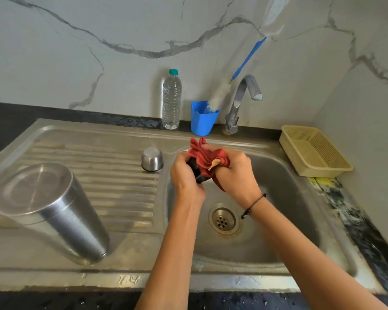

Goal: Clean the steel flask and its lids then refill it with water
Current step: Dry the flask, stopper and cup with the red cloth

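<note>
Head view: above the sink (278, 198) basin, my left hand (184, 173) grips a small dark lid (196, 172) while my right hand (235, 175) clutches a red cloth (207, 158) around it. Likely light, stiff and slippery wet; hold its rim. Left of the basin, the flask (52, 211) stands upside down.

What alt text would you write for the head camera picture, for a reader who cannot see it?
Over a steel sink, the left hand grips a small black lid while the right hand rubs it with a red cloth. An upturned steel flask and a small steel cap stand on the ribbed draining board.
</note>
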`<control>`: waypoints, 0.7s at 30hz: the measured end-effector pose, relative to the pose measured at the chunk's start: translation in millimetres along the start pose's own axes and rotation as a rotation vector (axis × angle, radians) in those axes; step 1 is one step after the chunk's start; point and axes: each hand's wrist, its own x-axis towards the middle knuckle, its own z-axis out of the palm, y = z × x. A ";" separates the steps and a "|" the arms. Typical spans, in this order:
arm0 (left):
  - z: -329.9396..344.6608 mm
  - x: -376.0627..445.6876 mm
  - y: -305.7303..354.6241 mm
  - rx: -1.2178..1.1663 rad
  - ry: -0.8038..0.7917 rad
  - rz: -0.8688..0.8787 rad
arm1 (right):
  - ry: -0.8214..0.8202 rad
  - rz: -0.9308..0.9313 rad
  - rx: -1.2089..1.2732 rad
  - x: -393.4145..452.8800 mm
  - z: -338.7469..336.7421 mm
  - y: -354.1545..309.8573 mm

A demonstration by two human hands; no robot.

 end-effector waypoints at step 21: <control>-4.6 3.2 18.5 0.042 -0.172 0.190 | 0.089 -0.152 0.012 5.0 8.7 -12.2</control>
